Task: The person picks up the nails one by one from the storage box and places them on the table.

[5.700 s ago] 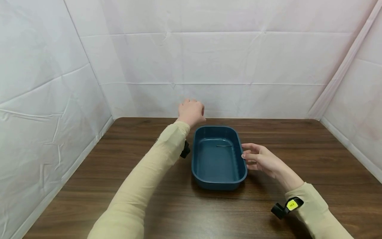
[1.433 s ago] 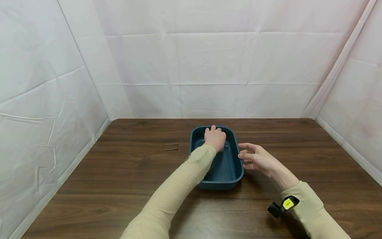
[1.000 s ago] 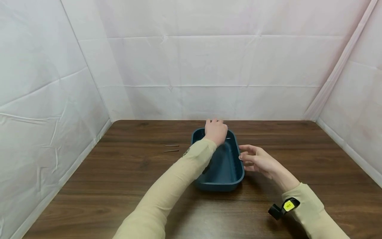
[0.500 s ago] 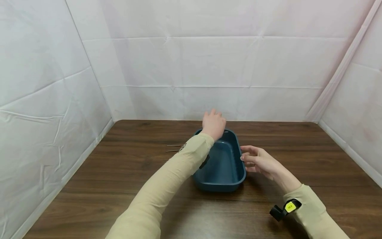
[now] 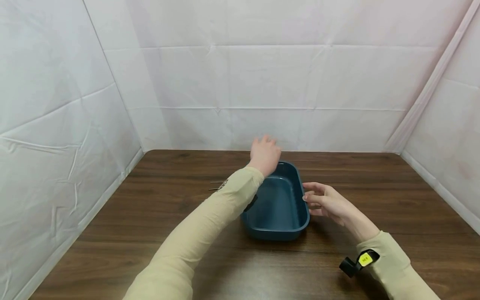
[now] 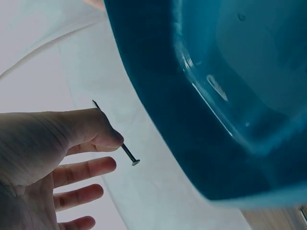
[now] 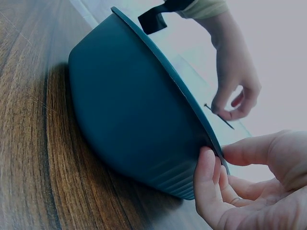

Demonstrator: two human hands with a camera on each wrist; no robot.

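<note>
Blue plastic tub [image 5: 279,208] sits mid-desk [image 5: 150,233], and my right hand [image 5: 324,202] holds its right rim between thumb and fingers. My left hand [image 5: 264,155], raised over the tub's far left corner, pinches a thin nail [image 6: 125,152]. Yellow tag [image 5: 365,258] on my right wrist is too small to read.

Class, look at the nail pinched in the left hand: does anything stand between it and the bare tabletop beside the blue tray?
Nothing visible does. The left hand pinches the nail above the blue tray's far rim; the tabletop lies open alongside.
</note>
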